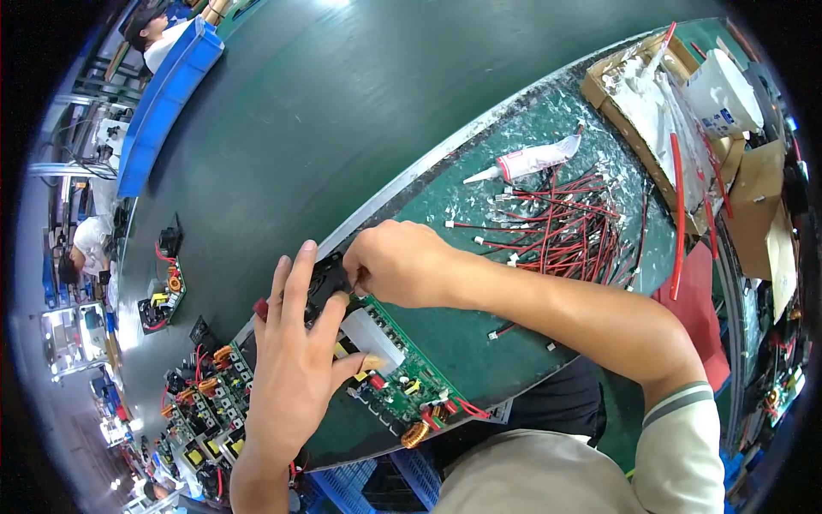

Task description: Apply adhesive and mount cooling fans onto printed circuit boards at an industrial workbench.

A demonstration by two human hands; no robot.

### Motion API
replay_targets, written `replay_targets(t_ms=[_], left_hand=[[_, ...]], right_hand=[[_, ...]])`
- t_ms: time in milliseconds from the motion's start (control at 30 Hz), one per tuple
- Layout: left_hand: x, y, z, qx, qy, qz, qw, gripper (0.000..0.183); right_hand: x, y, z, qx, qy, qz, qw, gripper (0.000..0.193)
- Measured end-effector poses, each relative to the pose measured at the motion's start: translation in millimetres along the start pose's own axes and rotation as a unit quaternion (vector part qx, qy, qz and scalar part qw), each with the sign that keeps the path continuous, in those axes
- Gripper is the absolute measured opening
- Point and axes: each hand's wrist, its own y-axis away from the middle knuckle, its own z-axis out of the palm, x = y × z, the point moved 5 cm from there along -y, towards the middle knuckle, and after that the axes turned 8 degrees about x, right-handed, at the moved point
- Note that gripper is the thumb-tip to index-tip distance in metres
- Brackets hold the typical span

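A green circuit board lies at the table's front edge, bearing a pale metal heat sink, copper coils and small yellow parts. At its far end is a black part that looks like a small fan, partly covered by my hands. My left hand rests over the black part and the board's left side, fingers spread and thumb beside the heat sink. The fingers of my right hand are pinched together at the black part's right edge. Whatever sits between those fingertips is hidden.
Red-and-black wires with white plugs lie in a pile on the right, near a white nozzle tube. A smeared cardboard box and white bucket stand behind. Several boards crowd the left; a blue bin is farther off.
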Motion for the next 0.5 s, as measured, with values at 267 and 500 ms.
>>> replay_targets(t_ms=[267,500], left_hand=[[-3.0,5.9,2.2,0.030,-0.001,-0.002,1.000,0.066],[-4.5,3.9,1.7,0.041,0.008,-0.003,0.999,0.065]], right_hand=[[-3.1,1.7,5.1,0.022,0.051,-0.026,0.998,0.011],[-7.8,2.1,4.3,0.060,0.091,-0.139,0.984,0.006]])
